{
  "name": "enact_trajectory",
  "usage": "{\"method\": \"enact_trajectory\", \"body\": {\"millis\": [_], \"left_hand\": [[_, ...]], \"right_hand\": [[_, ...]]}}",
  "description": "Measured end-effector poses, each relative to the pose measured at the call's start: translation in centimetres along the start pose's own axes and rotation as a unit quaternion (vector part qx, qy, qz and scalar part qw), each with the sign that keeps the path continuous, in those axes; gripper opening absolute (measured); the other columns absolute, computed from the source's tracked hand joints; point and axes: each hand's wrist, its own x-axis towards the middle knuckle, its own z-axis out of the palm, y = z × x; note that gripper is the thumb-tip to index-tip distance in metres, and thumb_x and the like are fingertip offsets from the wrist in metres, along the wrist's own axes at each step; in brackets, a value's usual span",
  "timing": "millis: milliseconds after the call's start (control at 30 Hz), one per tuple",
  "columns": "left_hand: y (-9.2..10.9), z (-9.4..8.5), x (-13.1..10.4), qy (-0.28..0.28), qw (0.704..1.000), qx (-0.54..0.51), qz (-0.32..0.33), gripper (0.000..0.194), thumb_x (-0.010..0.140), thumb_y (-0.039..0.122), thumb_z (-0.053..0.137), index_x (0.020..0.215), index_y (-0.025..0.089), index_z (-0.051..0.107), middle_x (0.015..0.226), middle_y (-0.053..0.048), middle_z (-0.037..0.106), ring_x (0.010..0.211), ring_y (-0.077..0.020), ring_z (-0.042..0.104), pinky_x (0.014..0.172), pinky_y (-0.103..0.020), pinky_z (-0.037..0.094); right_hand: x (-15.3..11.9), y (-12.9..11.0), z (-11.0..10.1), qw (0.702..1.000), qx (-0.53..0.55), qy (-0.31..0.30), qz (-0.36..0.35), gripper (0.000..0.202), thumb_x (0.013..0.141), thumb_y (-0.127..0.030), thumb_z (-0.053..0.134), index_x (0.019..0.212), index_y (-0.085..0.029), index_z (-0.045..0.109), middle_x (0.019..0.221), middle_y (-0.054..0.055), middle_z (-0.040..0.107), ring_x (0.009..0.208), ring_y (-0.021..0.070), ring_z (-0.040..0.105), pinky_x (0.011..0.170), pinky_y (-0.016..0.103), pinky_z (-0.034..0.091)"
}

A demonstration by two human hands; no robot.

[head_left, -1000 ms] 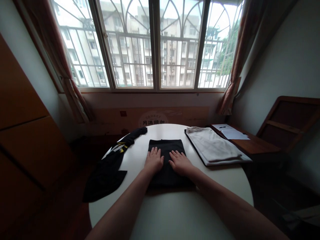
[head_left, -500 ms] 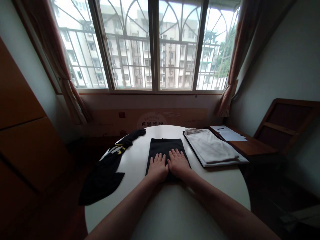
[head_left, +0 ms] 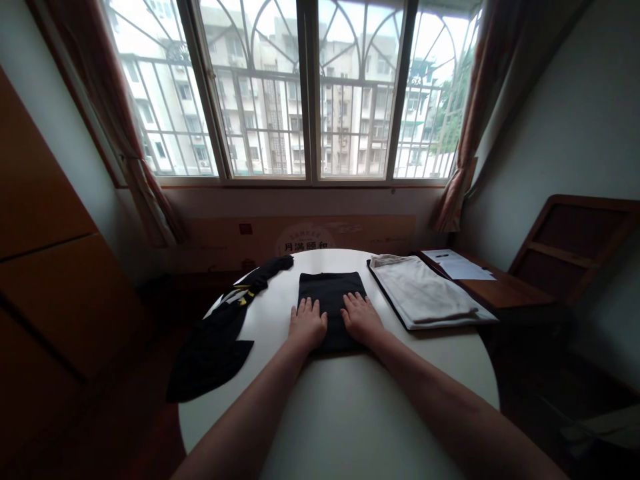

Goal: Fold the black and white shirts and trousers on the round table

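Observation:
A black garment (head_left: 332,293), folded into a neat rectangle, lies flat in front of me on the white round table (head_left: 345,413). My left hand (head_left: 308,324) rests palm down on its left edge, fingers stretched out. On the right edge lies my right hand (head_left: 362,319), also flat with the fingers apart. Neither hand grips the cloth. The garment's middle and far edge show between and beyond my hands. Its exact kind cannot be made out.
Crumpled black clothing (head_left: 215,353) with yellow and white bits hangs over the table's left edge. Folded grey-white cloth (head_left: 425,293) lies on something dark at the right. Beyond stand a wooden surface with papers (head_left: 463,267) and a wooden chair (head_left: 565,260). A barred window (head_left: 310,93) faces me.
My hands have moved apart, from near the middle of the folded black garment out to its left and right edges. More of its middle and near edge shows.

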Motion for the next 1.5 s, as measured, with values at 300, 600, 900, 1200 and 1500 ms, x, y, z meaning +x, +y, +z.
{"method": "enact_trajectory", "body": {"millis": [300, 600, 900, 1200, 1500], "left_hand": [[2.0, 0.3, -2.2, -0.012, 1.0, -0.01, 0.021, 0.062, 0.1, 0.035, 0.032, 0.154, 0.006, 0.042, 0.164, -0.02, 0.033, 0.154, -0.0329, 0.028, 0.125, -0.053, 0.022], [1.3, 0.4, -0.9, -0.034, 0.998, -0.028, 0.039, 0.068, 0.101, 0.044, 0.031, 0.157, 0.007, 0.036, 0.166, -0.018, 0.028, 0.156, -0.0322, 0.022, 0.126, -0.052, 0.017], [-0.6, -1.6, -1.4, -0.07, 0.99, -0.04, 0.116, 0.07, 0.099, 0.048, 0.042, 0.156, 0.009, 0.039, 0.165, -0.022, 0.029, 0.155, -0.0369, 0.025, 0.124, -0.053, 0.024], [-1.5, -6.0, -2.9, -0.152, 0.952, -0.078, 0.253, 0.059, 0.076, 0.043, 0.072, 0.13, 0.019, 0.068, 0.146, -0.015, 0.059, 0.13, -0.0356, 0.059, 0.107, -0.042, 0.05], [-1.2, -5.6, -3.2, -0.115, 0.947, -0.103, 0.28, 0.044, 0.084, 0.049, 0.068, 0.118, 0.022, 0.071, 0.126, -0.013, 0.071, 0.115, -0.0337, 0.067, 0.105, -0.041, 0.05]], "right_hand": [[-0.9, -0.9, 0.8, 0.999, 0.015, -0.048, -0.02, 0.064, 0.103, -0.035, 0.032, 0.159, -0.006, 0.033, 0.166, 0.016, 0.028, 0.156, 0.0335, 0.02, 0.127, 0.05, 0.011], [-0.3, 0.3, 0.3, 0.999, 0.006, -0.041, 0.016, 0.063, 0.105, -0.047, 0.033, 0.161, -0.019, 0.033, 0.168, 0.015, 0.025, 0.157, 0.034, 0.018, 0.125, 0.052, 0.011], [-0.4, 1.6, -0.7, 0.998, -0.006, -0.064, -0.008, 0.063, 0.104, -0.049, 0.037, 0.16, -0.02, 0.036, 0.167, 0.017, 0.027, 0.156, 0.0366, 0.018, 0.124, 0.057, 0.012], [-1.3, 2.9, -4.1, 0.965, 0.123, -0.094, -0.21, 0.071, 0.095, -0.046, 0.057, 0.156, -0.014, 0.043, 0.156, 0.015, 0.049, 0.145, 0.0292, 0.045, 0.121, 0.04, 0.034], [-1.9, 2.6, -4.2, 0.962, 0.107, -0.142, -0.208, 0.088, 0.082, -0.051, 0.073, 0.156, -0.013, 0.043, 0.161, 0.018, 0.038, 0.15, 0.0342, 0.036, 0.124, 0.044, 0.028]]}}
